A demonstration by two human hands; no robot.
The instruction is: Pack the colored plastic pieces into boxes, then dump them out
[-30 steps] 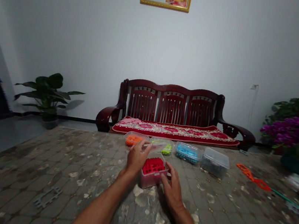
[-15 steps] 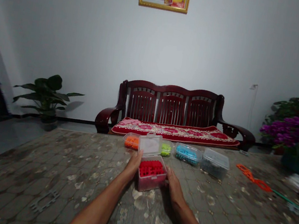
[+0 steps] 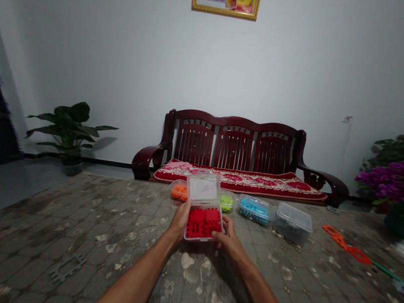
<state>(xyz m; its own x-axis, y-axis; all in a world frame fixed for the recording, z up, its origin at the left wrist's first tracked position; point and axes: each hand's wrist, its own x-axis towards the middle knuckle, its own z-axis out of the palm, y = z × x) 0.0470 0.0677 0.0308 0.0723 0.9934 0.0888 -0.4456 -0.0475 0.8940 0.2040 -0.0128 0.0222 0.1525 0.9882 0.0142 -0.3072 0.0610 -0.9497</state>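
Note:
A clear plastic box (image 3: 198, 239) with its hinged lid (image 3: 204, 189) standing up is between my hands, tilted so its open top faces me. Red toothed plastic pieces (image 3: 203, 221) fill it. My left hand (image 3: 178, 222) is closed around the box's left side. On the other side my right hand (image 3: 228, 236) grips the right wall, its thumb over the front right corner. The fingers behind the box are partly hidden. Whether the base touches the table I cannot tell.
Behind it stand boxes of orange pieces (image 3: 179, 192), lime pieces (image 3: 225, 203) and blue pieces (image 3: 255, 211), plus a lidded box with dark contents (image 3: 293, 223). Linked orange pieces (image 3: 347, 246) lie right; a grey frame-shaped piece (image 3: 66, 268) lies left on the patterned tablecloth (image 3: 125, 261).
The box has tipped toward me, so its red contents show from above. My right hand has shifted from beside the box onto its right front corner.

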